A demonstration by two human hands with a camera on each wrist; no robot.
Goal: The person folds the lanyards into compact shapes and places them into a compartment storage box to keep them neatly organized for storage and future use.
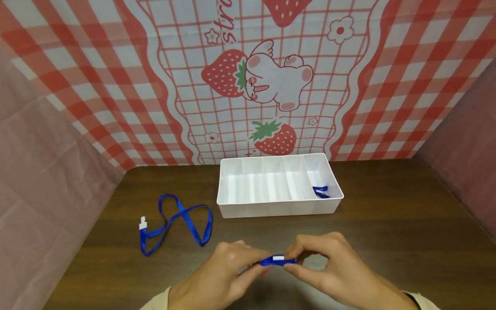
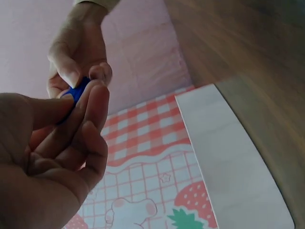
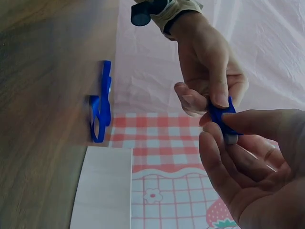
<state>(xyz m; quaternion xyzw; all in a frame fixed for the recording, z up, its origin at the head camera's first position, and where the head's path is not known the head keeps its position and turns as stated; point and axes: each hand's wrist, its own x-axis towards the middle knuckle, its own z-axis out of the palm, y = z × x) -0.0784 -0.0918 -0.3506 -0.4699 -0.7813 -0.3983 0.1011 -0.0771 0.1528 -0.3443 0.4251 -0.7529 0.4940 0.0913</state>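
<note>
A blue lanyard (image 1: pixel 267 261), folded into a small flat bundle with a white clip piece (image 1: pixel 278 258) on it, is held in front of the white box. My left hand (image 1: pixel 226 273) pinches its left end between thumb and fingers. At the other end, my right hand (image 1: pixel 335 269) pinches it the same way. In the right wrist view the folded lanyard (image 3: pixel 220 114) shows between both hands' fingertips. The left wrist view shows only part of the blue band (image 2: pixel 78 90), the rest being hidden by fingers.
A white divided box (image 1: pixel 277 209) stands at the back of the brown table (image 1: pixel 387 224). Its rightmost compartment holds a folded blue lanyard (image 1: pixel 320 191). Another blue lanyard (image 1: pixel 190 219) with a white clip lies loosely looped on the left. A red-and-white patterned cloth (image 1: pixel 271 142) hangs behind.
</note>
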